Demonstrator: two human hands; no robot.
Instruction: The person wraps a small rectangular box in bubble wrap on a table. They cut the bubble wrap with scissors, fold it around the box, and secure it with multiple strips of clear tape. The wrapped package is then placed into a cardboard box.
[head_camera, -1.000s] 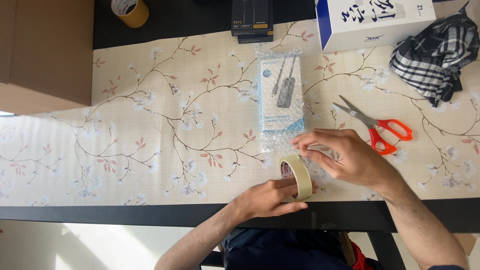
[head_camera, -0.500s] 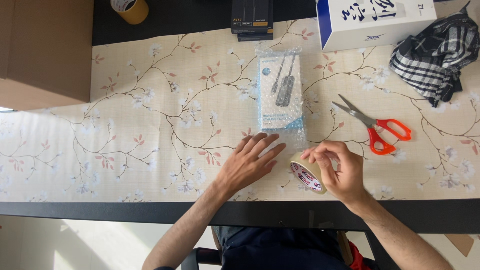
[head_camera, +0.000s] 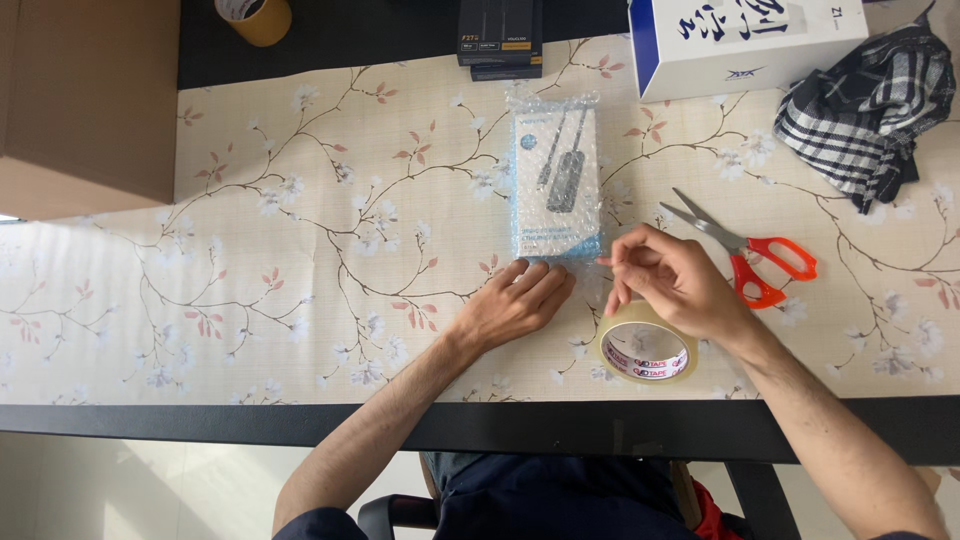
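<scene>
**Tape roll under the right hand, wrapped box at the left fingertips**

Roll of clear tape (head_camera: 647, 347) lying tilted on the flowered tablecloth (head_camera: 300, 250), near the table's front edge, directly below the right hand (head_camera: 675, 280). Right hand arched over the roll's upper rim, fingers curled and pinched together near the thumb, apparently nipping the loose tape end; strip itself too thin and clear to make out. Palm side touching the roll's top edge, the roll's open core showing below the wrist.

Left hand (head_camera: 518, 302) flat and open on the cloth, palm down, fingers together and pointing up and to the right. Fingertips touching the lower edge of the bubble-wrapped box (head_camera: 556, 183), a pale blue retail package picturing a cable adapter, lying lengthwise straight ahead of both hands. Box just above the left hand and up-left of the right, with the right hand's fingertips close beside its lower right corner.

Orange-handled scissors (head_camera: 745, 250) shut, lying just right of the right hand, blades pointing up-left. Checked black-and-white cloth (head_camera: 860, 110) bunched at the far right. White and blue carton (head_camera: 740, 40) at the top right. Dark small box (head_camera: 500, 35) at the top centre. Yellow tape roll (head_camera: 255, 17) at the top left. Brown cardboard box (head_camera: 85, 110) along the left edge.
</scene>
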